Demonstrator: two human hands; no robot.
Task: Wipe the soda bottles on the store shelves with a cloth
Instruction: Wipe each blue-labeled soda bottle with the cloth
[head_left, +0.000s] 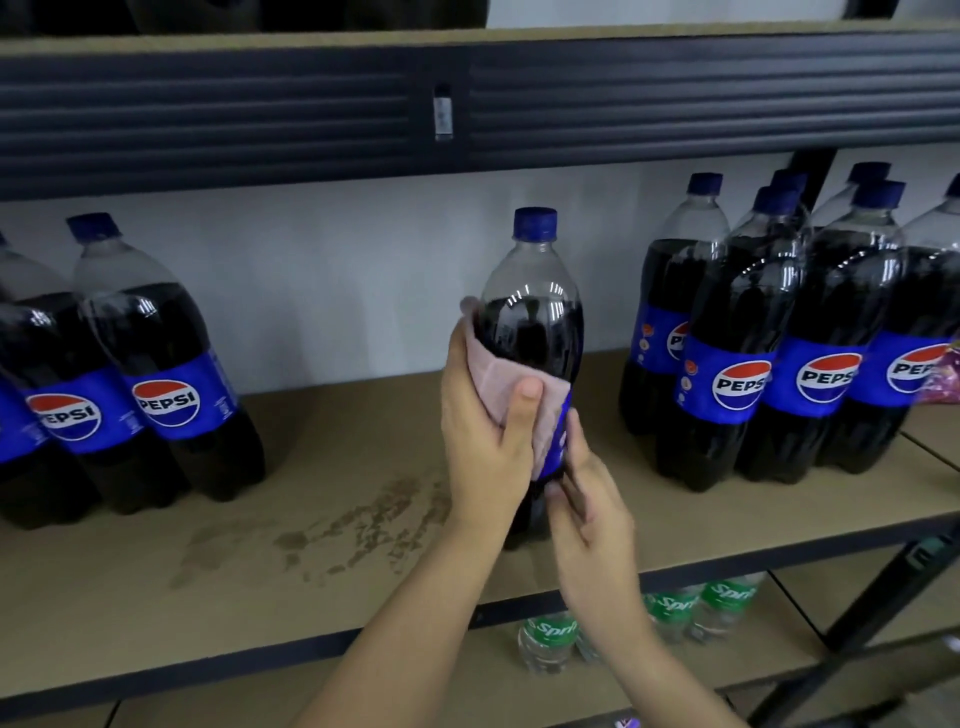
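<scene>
Pepsi bottle (535, 332): upright, mid-shelf (332, 587), apart from neighbours. Bottle groups left (156, 374) and right (769, 364). Left hand (485, 415) wraps pink cloth (493, 384) round label; right hand (587, 499) grips lower body. Sprite bottles (550, 642) below. Stain (363, 525) on board.

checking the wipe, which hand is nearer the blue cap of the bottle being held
Left. The left hand presses the cloth around the bottle's upper body, below the cap; the right hand holds it lower down.
</scene>
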